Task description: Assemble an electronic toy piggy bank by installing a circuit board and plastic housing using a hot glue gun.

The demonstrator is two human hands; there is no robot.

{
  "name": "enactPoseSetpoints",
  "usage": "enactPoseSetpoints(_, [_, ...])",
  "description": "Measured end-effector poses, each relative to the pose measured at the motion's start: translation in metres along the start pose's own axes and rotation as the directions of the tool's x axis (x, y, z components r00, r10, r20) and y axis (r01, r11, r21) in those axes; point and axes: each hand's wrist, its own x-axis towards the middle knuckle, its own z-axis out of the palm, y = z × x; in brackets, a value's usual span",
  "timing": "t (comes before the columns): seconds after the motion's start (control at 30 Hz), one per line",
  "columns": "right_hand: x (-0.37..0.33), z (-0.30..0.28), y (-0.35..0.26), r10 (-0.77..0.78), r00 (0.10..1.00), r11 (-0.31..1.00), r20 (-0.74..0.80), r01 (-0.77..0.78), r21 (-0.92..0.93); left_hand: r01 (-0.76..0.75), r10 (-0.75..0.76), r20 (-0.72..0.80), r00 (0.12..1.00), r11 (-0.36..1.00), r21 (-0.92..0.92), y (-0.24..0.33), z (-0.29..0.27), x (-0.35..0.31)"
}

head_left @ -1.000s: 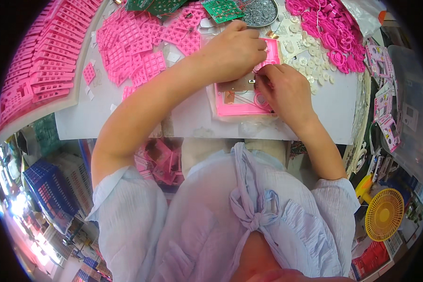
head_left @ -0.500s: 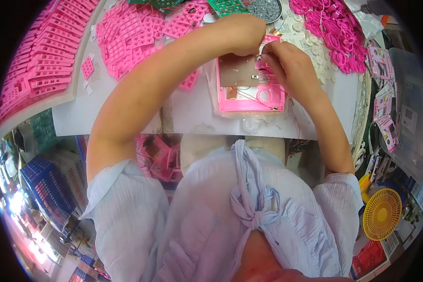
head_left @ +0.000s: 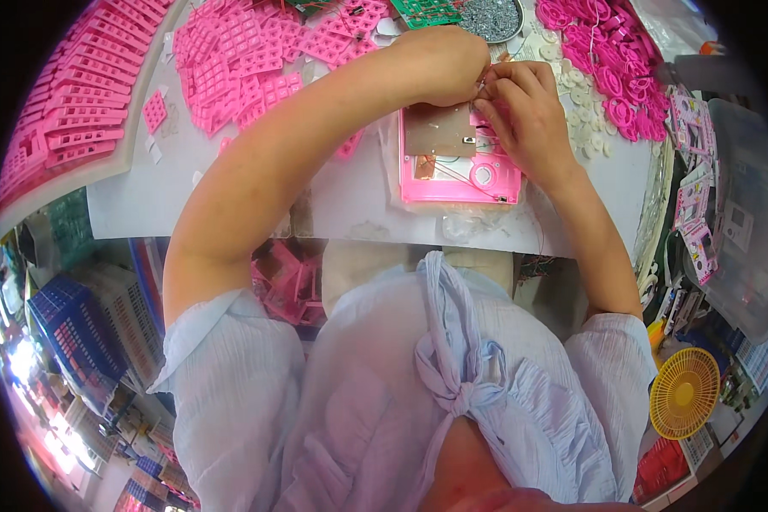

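Note:
A pink plastic casing [head_left: 452, 191] lies on the table in front of me, with a flat brown circuit board [head_left: 439, 128] and thin dark wires inside it. Over its far edge my left hand [head_left: 449, 65] is curled closed, its fingertips mostly hidden behind the knuckles. From the other side my right hand [head_left: 531, 119] meets it in a pinch, thumb and forefinger together. Whatever small thing lies between the fingertips is too small to make out. A round pink ring [head_left: 483, 176] is moulded in the casing's near right part.
Pink keypad pieces [head_left: 246, 51] are heaped left of the casing, beside stacked pink frames [head_left: 90, 102]. A dish of small screws [head_left: 491, 19] and green circuit boards [head_left: 422, 12] lie at the back. Pink cord bundles [head_left: 602, 60] and white discs [head_left: 584, 111] lie to the right.
Both hands stay together at the casing's far edge, having shifted only slightly. The right fingers are bent a little differently. The whole view has tilted a bit.

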Motion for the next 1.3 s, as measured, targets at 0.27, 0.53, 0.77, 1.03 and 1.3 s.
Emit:
enactPoseSetpoints(0.27, [0.004,-0.027,-0.001,-0.091,0.973,0.996,0.211,0.085,0.038,-0.026,0.025,0.004,1.0,1.0,0.018,-0.004,0.004,0.001])
enactPoseSetpoints(0.53, [0.01,-0.041,0.012,-0.104,0.887,0.978,0.45,0.009,0.208,-0.044,0.042,0.058,0.997,0.998,0.033,-0.002,0.0,0.002])
enactPoseSetpoints(0.77, [-0.001,-0.032,0.008,0.019,0.939,0.961,0.343,-0.111,0.252,-0.138,0.138,-0.018,0.99,0.99,-0.004,-0.009,0.001,-0.005])
enactPoseSetpoints(1.03, [-0.012,-0.007,-0.033,0.094,0.982,0.973,0.165,-0.056,-0.223,-0.182,0.196,-0.03,0.98,0.951,0.252,-0.005,0.017,0.001])
enactPoseSetpoints(1.3, [-0.014,-0.036,0.001,0.002,0.946,0.974,0.325,-0.075,0.214,-0.093,-0.09,-0.552,0.829,0.951,-0.295,-0.038,-0.001,-0.026])
